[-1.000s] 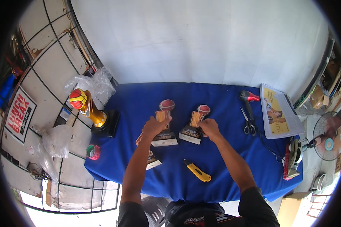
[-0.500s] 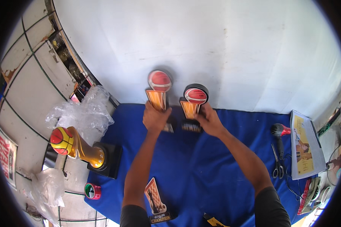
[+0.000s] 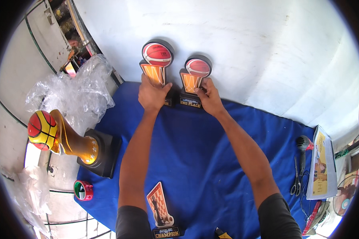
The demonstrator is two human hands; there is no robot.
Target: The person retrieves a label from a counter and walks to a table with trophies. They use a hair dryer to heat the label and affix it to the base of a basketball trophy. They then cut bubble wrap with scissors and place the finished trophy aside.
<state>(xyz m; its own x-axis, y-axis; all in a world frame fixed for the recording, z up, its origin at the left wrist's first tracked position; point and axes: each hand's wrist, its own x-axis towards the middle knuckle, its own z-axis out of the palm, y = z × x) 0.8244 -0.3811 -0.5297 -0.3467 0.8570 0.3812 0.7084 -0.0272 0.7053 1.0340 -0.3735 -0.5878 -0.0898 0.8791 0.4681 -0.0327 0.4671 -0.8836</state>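
At the far edge of the blue-covered table, two basketball trophies stand upright side by side against the white wall. My left hand (image 3: 152,94) is wrapped round the taller trophy (image 3: 157,55), which has a red and white ball over an orange net panel. My right hand (image 3: 210,96) grips the smaller trophy (image 3: 198,68) of the same design by its right side, thumb on the front. Both have dark bases; my left hand partly covers the taller one's. Nearer me, between my forearms, stands a chess trophy (image 3: 160,205) with an orange checkered panel and a black base.
On the left stands a large gold trophy (image 3: 77,145) topped with a red-yellow ball, beside clear plastic wrap (image 3: 73,93) and a tape roll (image 3: 83,190). Scissors (image 3: 295,179), a hair dryer (image 3: 303,149) and a printed sheet (image 3: 322,165) lie right. A yellow-black tool (image 3: 223,234) lies at the near edge.
Both hands and the trophies they hold have shifted to the far side, up against the wall. The smaller trophy sits slightly closer to the larger one. The view has turned somewhat.
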